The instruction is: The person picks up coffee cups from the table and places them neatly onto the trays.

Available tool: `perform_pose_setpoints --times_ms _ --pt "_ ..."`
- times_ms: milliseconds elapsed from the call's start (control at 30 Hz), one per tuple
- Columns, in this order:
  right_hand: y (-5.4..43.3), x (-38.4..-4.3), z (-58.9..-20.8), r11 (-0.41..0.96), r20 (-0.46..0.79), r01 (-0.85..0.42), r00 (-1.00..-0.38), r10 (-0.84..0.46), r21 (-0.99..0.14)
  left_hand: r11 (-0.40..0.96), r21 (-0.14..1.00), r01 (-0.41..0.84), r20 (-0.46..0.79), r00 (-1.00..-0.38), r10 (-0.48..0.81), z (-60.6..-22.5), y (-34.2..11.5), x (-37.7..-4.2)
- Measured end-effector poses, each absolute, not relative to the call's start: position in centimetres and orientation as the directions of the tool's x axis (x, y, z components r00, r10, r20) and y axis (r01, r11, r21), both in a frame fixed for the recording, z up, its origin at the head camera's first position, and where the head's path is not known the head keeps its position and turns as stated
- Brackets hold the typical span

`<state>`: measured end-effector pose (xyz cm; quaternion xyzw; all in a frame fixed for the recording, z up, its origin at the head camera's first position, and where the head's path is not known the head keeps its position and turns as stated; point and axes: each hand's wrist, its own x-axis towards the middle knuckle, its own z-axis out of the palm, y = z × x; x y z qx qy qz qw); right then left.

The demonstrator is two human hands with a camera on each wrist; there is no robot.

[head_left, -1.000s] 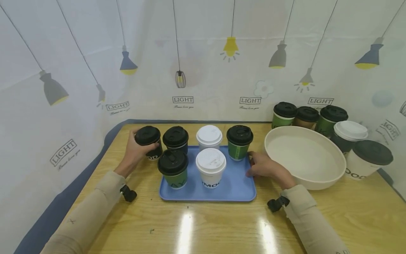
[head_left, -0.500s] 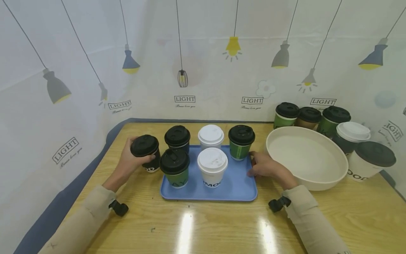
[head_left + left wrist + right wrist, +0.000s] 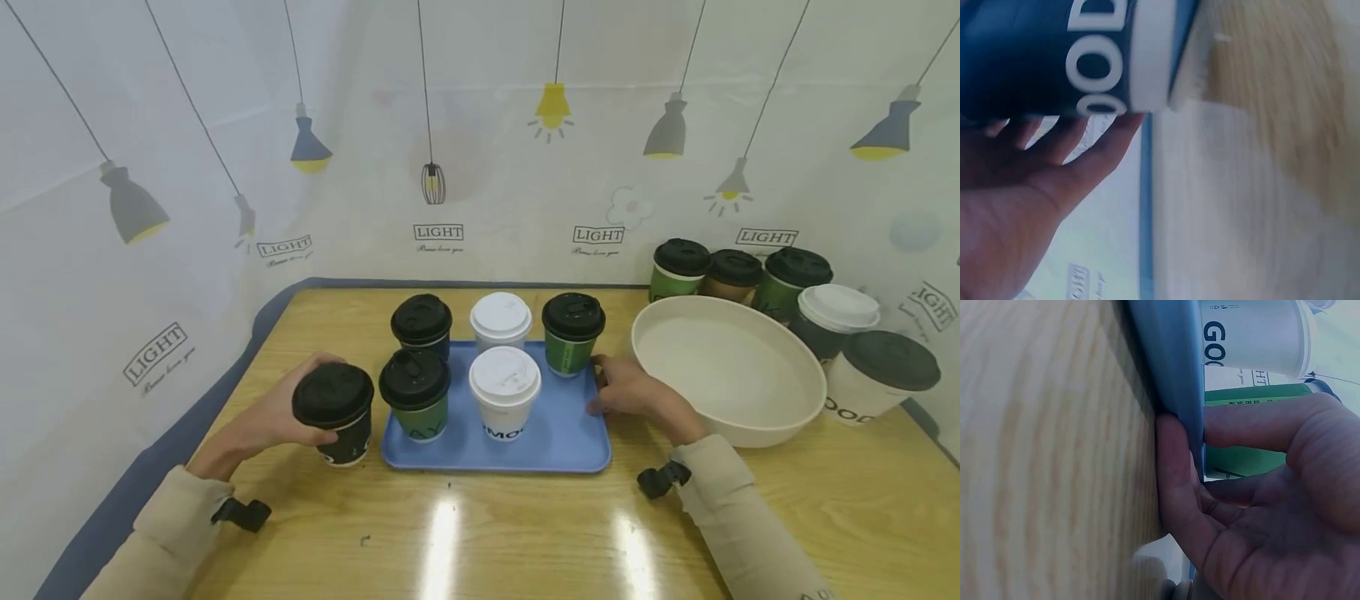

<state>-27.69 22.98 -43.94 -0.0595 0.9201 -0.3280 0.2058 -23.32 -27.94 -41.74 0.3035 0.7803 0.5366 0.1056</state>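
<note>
My left hand [image 3: 281, 408] grips a black paper coffee cup [image 3: 349, 437] with a black lid, just left of the blue tray [image 3: 555, 442]. In the left wrist view, white letters show on this cup [image 3: 1016, 56] and the fingers lie behind it. At the tray's right edge, my right hand [image 3: 628, 388] pinches the rim, thumb and fingers on either side of it in the right wrist view. On the tray stand a green cup [image 3: 424, 421] and a white cup [image 3: 504, 415] in front. Behind them are a dark cup [image 3: 422, 321], another white cup [image 3: 501, 318] and another green cup [image 3: 568, 353].
A wide cream bowl [image 3: 727, 367] sits right of the tray, close to my right forearm. Several lidded cups stand behind and beside it, among them a white cup with a dark lid [image 3: 862, 392]. A printed curtain [image 3: 495, 183] hangs along the table's back edge.
My left hand has brought the black coffee cup toward me and slightly left, from beside the tray's back left corner. My right hand stays on the tray's edge.
</note>
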Motion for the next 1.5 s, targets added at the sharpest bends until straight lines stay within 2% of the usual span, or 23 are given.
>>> perform_pose_setpoints --times_ms 133,333,533,667,767,1000,1167,1300,1500 --pt "23.1 -27.7 -44.0 0.777 -0.341 0.029 -0.909 -0.241 -0.628 0.178 0.915 0.363 0.131 -0.681 0.720 -41.4 -26.4 -22.6" --pt "23.2 -27.6 -43.9 0.776 -0.341 0.029 -0.908 -0.243 -0.630 0.138 0.917 0.374 0.097 -0.544 0.833 -40.8 -23.4 -21.3" --pt "23.1 -27.7 -43.9 0.778 -0.338 0.026 -0.909 -0.244 -0.628 0.104 0.925 0.366 0.081 -0.456 0.886 -39.9 -21.2 -20.0" --pt "23.1 -27.7 -43.8 0.772 -0.340 0.032 -0.909 -0.242 -0.635 0.094 0.937 0.335 0.067 -0.439 0.896 -39.8 -19.5 -19.0" --pt "23.1 -27.6 -43.7 0.762 -0.340 0.031 -0.906 -0.252 -0.647 0.074 0.948 0.310 0.081 -0.458 0.885 -40.1 -17.6 -18.1" --pt "23.1 -27.7 -43.7 0.756 -0.345 0.028 -0.900 -0.265 -0.654 0.031 0.944 0.328 0.170 -0.565 0.808 -41.7 -12.2 -16.1" --pt "23.2 -27.6 -43.7 0.756 -0.341 0.020 -0.900 -0.271 -0.654 0.066 0.958 0.280 0.141 -0.658 0.739 -42.1 -8.3 -15.2" --pt "23.2 -27.6 -43.7 0.760 -0.338 0.010 -0.899 -0.277 -0.650 0.043 0.980 0.192 0.110 -0.716 0.690 -42.5 -5.7 -15.2" --pt "23.3 -27.6 -43.4 0.763 -0.338 -0.012 -0.892 -0.300 -0.646 0.057 0.982 0.182 0.110 -0.787 0.607 -42.7 -2.3 -15.6"
